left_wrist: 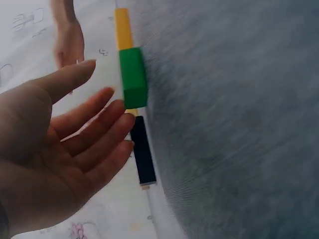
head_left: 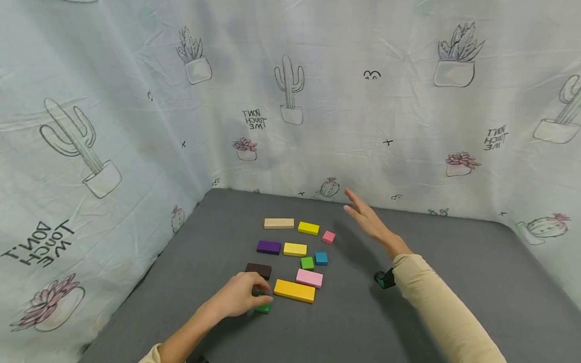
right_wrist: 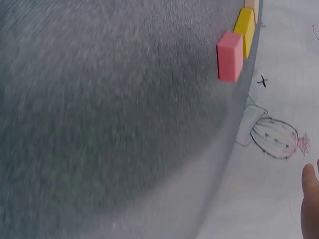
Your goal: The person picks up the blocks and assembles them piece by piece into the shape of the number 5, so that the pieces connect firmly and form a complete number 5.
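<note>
Cactus-print cloth (head_left: 336, 101) behind grey tabletop (head_left: 345, 327). Left hand (head_left: 238, 295) loosely parted, at dark green block (head_left: 263, 307) near orange-yellow block (head_left: 294, 291); right hand (head_left: 369, 222) raised, fingers extended, empty. Step looks like picking up or releasing; picking calls for thumb-and-finger pinch.

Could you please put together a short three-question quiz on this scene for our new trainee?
1. Multiple choice: which of these is nearest the left grip? A) the purple block; B) the dark green block; C) the light pink block.
2. True or false: the right grip is holding a block.
3. Fill in: in the head view, the blue cube lies just to the right of the ____ cube.

Key:
1. B
2. False; it is raised with nothing in it.
3. Light green
</note>
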